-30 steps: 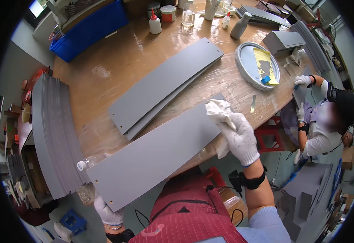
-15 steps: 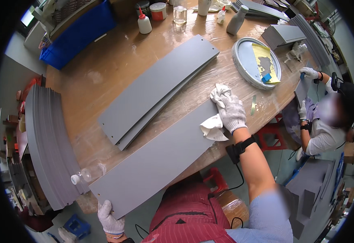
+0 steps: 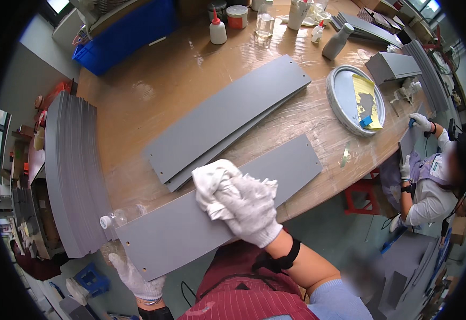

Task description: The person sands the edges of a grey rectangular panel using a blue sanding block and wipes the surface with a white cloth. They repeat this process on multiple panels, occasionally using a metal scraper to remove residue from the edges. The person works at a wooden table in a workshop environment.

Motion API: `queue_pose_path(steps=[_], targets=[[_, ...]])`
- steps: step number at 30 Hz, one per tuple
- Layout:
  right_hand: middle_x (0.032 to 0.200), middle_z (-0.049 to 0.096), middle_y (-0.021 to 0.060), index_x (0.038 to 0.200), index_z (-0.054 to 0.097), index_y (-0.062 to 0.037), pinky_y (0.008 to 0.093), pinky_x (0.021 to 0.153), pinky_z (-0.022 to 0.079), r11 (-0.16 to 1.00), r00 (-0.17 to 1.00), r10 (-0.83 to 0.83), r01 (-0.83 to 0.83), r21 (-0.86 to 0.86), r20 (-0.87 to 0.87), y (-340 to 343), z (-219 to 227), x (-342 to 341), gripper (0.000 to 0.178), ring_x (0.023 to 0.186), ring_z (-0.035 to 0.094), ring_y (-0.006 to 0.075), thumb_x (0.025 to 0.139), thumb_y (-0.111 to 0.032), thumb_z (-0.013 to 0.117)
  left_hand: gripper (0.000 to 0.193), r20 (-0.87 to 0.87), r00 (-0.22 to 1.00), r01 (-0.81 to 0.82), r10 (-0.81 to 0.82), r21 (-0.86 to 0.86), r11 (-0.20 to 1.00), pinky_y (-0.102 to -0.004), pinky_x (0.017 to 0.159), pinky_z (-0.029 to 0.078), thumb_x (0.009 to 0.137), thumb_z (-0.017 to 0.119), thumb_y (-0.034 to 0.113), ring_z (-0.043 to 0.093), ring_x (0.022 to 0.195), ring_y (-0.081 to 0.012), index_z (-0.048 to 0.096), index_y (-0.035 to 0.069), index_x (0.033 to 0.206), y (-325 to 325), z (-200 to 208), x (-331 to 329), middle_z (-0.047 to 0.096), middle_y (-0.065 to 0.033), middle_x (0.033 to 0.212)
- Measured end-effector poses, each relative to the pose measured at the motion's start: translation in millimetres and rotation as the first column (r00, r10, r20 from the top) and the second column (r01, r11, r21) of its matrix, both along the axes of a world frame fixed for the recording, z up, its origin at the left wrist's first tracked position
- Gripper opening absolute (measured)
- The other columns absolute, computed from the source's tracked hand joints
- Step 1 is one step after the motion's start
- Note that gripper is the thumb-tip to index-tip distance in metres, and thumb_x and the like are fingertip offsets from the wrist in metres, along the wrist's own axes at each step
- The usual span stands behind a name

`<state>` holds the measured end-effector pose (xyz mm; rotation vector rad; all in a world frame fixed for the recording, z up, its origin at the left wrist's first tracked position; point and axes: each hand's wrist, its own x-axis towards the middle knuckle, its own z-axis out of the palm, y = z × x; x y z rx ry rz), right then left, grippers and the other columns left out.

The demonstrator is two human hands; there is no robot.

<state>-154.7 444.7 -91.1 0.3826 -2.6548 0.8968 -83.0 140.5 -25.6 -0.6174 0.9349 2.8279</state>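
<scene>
Grey panel (image 3: 163,234), lying across the near edge of the table (image 3: 121,101); white cloth (image 3: 211,186), bunched in the grasp of the gloved right hand (image 3: 251,210), on the panel's top face; left hand (image 3: 139,281), partly beneath the near left corner, its grip cannot be told; overlapping boards (image 3: 227,117), grey, just beyond; clear bottle (image 3: 120,217), near the left end; round lid (image 3: 342,88), farther right, bearing yellow sheet (image 3: 362,96) and blue block (image 3: 366,121)

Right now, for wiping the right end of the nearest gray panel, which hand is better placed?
Probably the right hand: it holds the white cloth on the gray panel, near its middle. The left hand is at the panel's left end, with no cloth visible.
</scene>
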Motion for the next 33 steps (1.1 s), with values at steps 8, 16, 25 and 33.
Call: queue_pose_path(steps=[8, 16, 25, 33], targets=[[0.122, 0.067, 0.022, 0.133, 0.071, -0.0162, 0.0514, 0.098, 0.052, 0.646, 0.598, -0.756, 0.615, 0.452, 0.266, 164.0, -89.0, -56.0, 0.037, 0.116, 0.062, 0.0421, 0.103, -0.035, 0.061, 0.091, 0.052, 0.998, 0.023, -0.037, 0.239, 0.971, -0.0569, 0.111, 0.049, 0.098, 0.046, 0.078, 0.055, 0.137, -0.0361, 0.043, 0.009, 0.157, -16.1, -3.5, -5.9, 0.054, -0.0164, 0.151], [0.126, 0.065, 0.0203, 0.133, 0.069, -0.0125, 0.0535, 0.089, 0.051, 0.932, 0.963, -0.267, 0.251, 0.261, 0.03, -47.2, 5.9, -19.3, 0.041, 0.106, 0.061, 0.04, 0.096, -0.032, 0.068, 0.093, -0.099, 0.994, 0.085, -0.042, 0.491, 0.867, -0.0617, 0.112, 0.046, 0.1, 0.034, 0.08, 0.054, 0.139, -0.041, 0.041, 0.008, 0.159, -37.5, 5.8, -8.0, 0.051, -0.0207, 0.154], [0.113, 0.062, 0.0142, 0.122, 0.069, -0.0167, 0.0555, 0.089, 0.054, 0.47, 0.378, 0.879, -0.793, -0.388, 0.291, -124.3, 92.7, 82.9, 0.034, 0.103, 0.066, 0.0343, 0.089, -0.025, 0.074, 0.091, -0.175, 0.981, 0.161, -0.088, 0.46, 0.873, -0.0586, 0.111, 0.049, 0.097, 0.042, 0.081, 0.055, 0.137, -0.0382, 0.046, 0.011, 0.156, -40.3, -3.4, -15.9, 0.053, -0.0168, 0.152], [0.108, 0.073, 0.0114, 0.118, 0.073, -0.0005, 0.032, 0.093, 0.052, 0.689, 0.832, -0.201, 0.495, -0.529, 0.517, 62.0, 23.1, 50.8, 0.022, 0.104, 0.068, 0.019, 0.099, -0.011, 0.067, 0.094, -0.172, 0.972, 0.229, -0.159, 0.547, 0.805, -0.0614, 0.114, 0.044, 0.097, 0.038, 0.083, 0.049, 0.143, -0.0398, 0.04, 0.014, 0.161, -43.4, 2.5, -1.0, 0.047, -0.0172, 0.158]])
